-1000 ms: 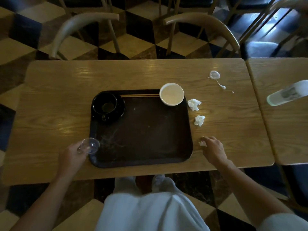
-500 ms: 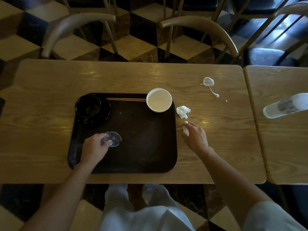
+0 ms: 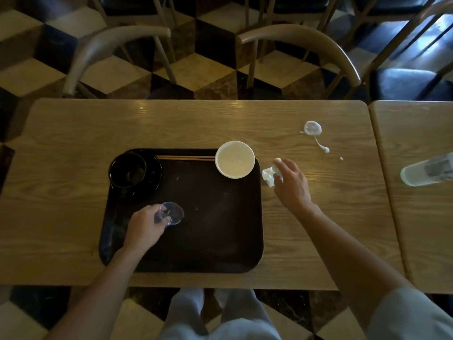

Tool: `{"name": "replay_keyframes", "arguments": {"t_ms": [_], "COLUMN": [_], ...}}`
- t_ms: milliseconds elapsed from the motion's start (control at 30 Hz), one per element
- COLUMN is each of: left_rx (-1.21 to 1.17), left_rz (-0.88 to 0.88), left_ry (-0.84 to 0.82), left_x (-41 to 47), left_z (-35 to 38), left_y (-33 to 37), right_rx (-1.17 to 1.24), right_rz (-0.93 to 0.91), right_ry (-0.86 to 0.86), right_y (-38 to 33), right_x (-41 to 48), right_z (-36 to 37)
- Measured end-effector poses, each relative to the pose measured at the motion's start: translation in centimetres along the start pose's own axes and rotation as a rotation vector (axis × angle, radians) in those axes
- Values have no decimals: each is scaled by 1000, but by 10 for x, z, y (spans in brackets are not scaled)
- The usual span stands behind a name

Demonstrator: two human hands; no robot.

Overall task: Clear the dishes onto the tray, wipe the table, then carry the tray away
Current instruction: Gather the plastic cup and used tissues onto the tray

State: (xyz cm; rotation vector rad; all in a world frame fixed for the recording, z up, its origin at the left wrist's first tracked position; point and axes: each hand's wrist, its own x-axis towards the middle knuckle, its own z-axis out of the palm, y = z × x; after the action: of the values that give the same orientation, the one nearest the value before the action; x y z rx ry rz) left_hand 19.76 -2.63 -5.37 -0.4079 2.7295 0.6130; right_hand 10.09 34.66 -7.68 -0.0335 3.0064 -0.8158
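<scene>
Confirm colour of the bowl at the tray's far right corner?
White bowl, pale inside; head view, the only one.

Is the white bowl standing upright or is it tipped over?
Upright: the white bowl sits on the tray corner, its round opening facing up.

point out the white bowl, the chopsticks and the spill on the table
white bowl (image 3: 234, 159): head view, on its pale inside.
chopsticks (image 3: 185, 157): head view, mid-length, at the tray's far edge.
spill (image 3: 312, 128): head view, on the round white puddle.
</scene>
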Motion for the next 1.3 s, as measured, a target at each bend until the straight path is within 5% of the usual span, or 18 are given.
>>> {"name": "replay_keyframes", "arguments": {"t_ms": [167,567,800,1033,1300], "left_rx": [7,16,-4,32,69], "left_rz": [11,119,113,69,76], "left_ry": [-11,-55,-82,-93,-87], "left_x": [9,21,16,3,-7], "left_z": [-3,-17,-30,-32,-40], "left_y": [-4,-36,-71,-103,-122], "right_rx": [-112,-85,-51,-23,-96], "right_rz": [-62,127,88,-57,41], "right_ry": [-234,-172,-88,-216,-367], "right_y": [-1,-20,-48,-92,-126], "right_x": [9,-10,-49,-94,-133], "right_z": [12,10,8,32,63]}}
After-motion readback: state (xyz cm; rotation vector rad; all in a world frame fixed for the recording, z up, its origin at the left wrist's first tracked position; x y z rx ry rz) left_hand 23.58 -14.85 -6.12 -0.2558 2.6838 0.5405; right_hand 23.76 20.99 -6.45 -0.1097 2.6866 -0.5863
